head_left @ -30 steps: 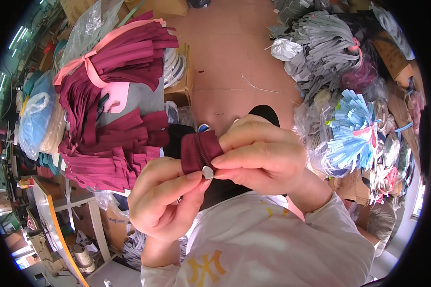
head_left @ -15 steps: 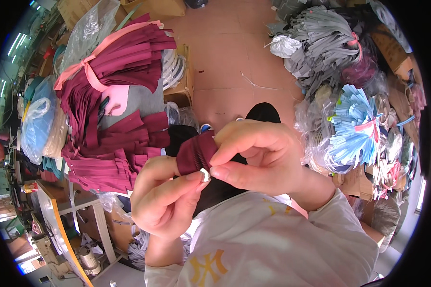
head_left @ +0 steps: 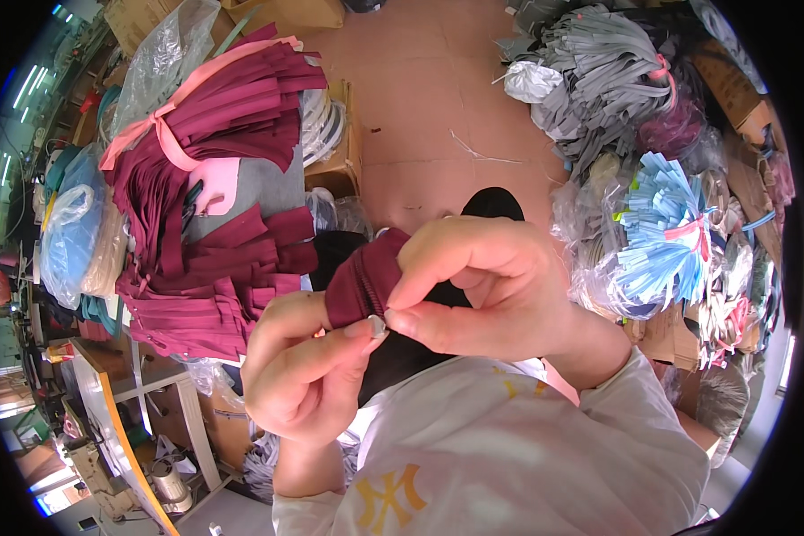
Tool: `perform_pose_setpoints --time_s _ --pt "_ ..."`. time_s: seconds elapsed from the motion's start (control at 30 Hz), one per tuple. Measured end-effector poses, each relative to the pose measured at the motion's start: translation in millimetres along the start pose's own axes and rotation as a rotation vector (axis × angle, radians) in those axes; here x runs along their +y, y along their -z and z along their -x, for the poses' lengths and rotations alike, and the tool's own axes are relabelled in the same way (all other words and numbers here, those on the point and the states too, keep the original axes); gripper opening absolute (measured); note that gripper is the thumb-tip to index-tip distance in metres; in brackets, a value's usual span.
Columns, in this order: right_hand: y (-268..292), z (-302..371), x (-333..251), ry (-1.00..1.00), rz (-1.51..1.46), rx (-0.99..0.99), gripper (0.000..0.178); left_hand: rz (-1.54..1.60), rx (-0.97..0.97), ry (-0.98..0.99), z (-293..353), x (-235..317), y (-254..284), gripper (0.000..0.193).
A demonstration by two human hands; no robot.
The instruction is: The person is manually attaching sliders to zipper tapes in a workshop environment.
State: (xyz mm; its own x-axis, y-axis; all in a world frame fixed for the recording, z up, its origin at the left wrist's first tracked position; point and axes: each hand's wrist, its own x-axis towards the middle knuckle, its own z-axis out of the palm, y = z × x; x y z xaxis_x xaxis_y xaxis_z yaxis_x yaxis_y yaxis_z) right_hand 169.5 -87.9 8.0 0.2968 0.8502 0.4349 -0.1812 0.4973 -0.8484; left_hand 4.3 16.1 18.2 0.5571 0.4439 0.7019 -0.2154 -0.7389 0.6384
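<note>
A maroon zipper [head_left: 359,284] is bent into a curve between my two hands, its row of dark teeth showing along the tape. My left hand [head_left: 299,371] is closed, with thumb and finger pinching a small silvery-white piece [head_left: 378,327] that looks like a zipper slider, close against the zipper's edge. From the right, my right hand [head_left: 487,290] grips the zipper between thumb and forefinger, the fingertips almost touching the slider. Behind the fingers, part of the tape is hidden.
On my left lie a maroon zipper bundle [head_left: 232,112] tied with a pink strip and a loose maroon stack [head_left: 196,304]. Grey [head_left: 598,71] and light blue [head_left: 657,237] bundles sit on the right among plastic bags. A wooden-edged table [head_left: 121,438] stands at lower left.
Both hands have shifted slightly left, still pinching. The zipper's curve has tilted and its upper end now stands a little higher.
</note>
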Motion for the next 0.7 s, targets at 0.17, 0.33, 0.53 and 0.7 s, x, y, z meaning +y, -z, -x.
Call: perform_pose_setpoints --time_s 0.17,0.33,0.53,0.7 --pt "3.2 -0.8 -1.4 0.028 0.129 -0.024 0.015 0.036 0.013 0.028 2.5 -0.2 -0.2 0.024" --pt "5.4 -6.3 -3.7 0.19 0.358 -0.042 0.018 -0.01 0.009 0.068 5.2 3.0 1.0 0.024" --pt "6.8 -2.4 -2.5 0.07 0.198 -0.043 0.016 0.075 0.016 0.054 4.7 -0.3 -1.0 0.024" --pt "6.7 -1.6 -0.5 0.015 0.04 -0.034 0.016 0.13 -0.011 0.086 5.5 0.2 1.1 0.023"
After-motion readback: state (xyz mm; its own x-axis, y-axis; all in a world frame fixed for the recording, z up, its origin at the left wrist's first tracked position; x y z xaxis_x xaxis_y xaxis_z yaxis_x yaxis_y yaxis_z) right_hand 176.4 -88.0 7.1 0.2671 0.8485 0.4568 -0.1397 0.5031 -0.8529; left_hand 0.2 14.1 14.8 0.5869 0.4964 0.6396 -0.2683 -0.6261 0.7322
